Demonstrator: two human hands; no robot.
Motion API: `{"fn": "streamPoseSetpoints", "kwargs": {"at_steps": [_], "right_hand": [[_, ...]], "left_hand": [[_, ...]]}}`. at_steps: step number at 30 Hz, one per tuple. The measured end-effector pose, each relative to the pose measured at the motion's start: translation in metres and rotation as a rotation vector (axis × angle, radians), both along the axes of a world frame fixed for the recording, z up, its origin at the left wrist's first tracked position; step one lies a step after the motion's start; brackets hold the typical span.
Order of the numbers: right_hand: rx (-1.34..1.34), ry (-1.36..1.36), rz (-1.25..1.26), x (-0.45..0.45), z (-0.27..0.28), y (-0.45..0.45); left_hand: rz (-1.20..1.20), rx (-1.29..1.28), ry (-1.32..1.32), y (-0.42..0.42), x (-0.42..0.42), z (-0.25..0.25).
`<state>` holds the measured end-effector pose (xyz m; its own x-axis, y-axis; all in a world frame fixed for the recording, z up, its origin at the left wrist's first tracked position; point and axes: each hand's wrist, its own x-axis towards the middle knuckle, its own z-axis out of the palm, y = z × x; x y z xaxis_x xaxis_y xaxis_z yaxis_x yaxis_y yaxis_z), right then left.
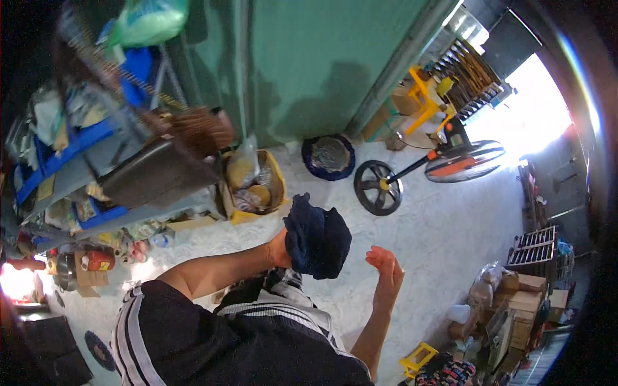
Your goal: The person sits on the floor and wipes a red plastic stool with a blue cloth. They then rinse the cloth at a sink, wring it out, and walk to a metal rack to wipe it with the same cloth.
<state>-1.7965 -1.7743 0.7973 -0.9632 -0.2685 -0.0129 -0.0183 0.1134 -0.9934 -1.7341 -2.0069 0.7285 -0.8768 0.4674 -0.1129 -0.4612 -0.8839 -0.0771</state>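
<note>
A bunched dark navy cloth (318, 241) is held up in front of my body, and it covers most of the fingers of my left hand (280, 250). What kind of cloth item it is cannot be made out. My right hand (385, 264) is raised to the right of the cloth, apart from it. Its fingers are slightly bent and hold nothing.
A pedestal fan (378, 187) and a round dark-rimmed mat (329, 157) are on the pale floor ahead. Left of them, a yellow-edged box (253, 188) with bags adjoins a loaded shelf (159, 173). Cardboard boxes (526, 304) and a yellow stool (418, 359) are at right.
</note>
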Motion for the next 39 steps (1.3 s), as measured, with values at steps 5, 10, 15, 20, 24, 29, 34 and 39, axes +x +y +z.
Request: {"fn": "streamPoseSetpoints", "kwargs": {"at_steps": [5,10,15,20,24,29,34,39], "right_hand": [[-0.049,-0.067,-0.146,-0.080,-0.011,0.090],[0.280,0.170,-0.335,-0.146,-0.056,0.191],[1.149,0.602,0.245,-0.244,-0.007,0.215],[0.656,0.360,0.135,-0.306,-0.023,0.354],[0.420,0.245,0.089,-0.375,-0.029,0.437],[0.329,0.285,0.107,-0.482,-0.028,0.511],[0.266,0.477,0.214,-0.606,-0.031,0.567],[0.538,0.642,0.318,-0.707,0.003,0.637]], "left_hand": [[-0.164,0.044,-0.026,0.105,-0.134,-0.023],[-0.288,-0.319,0.352,0.213,-0.216,-0.008],[-0.526,-0.023,0.321,0.341,-0.305,-0.043],[-0.216,-0.315,0.550,0.447,-0.378,-0.018],[-0.248,-0.024,0.269,0.504,-0.450,-0.008],[-0.269,-0.011,0.176,0.553,-0.528,-0.007],[-0.238,-0.130,0.149,0.609,-0.635,0.005],[-0.188,-0.029,0.123,0.685,-0.744,-0.019]]}}
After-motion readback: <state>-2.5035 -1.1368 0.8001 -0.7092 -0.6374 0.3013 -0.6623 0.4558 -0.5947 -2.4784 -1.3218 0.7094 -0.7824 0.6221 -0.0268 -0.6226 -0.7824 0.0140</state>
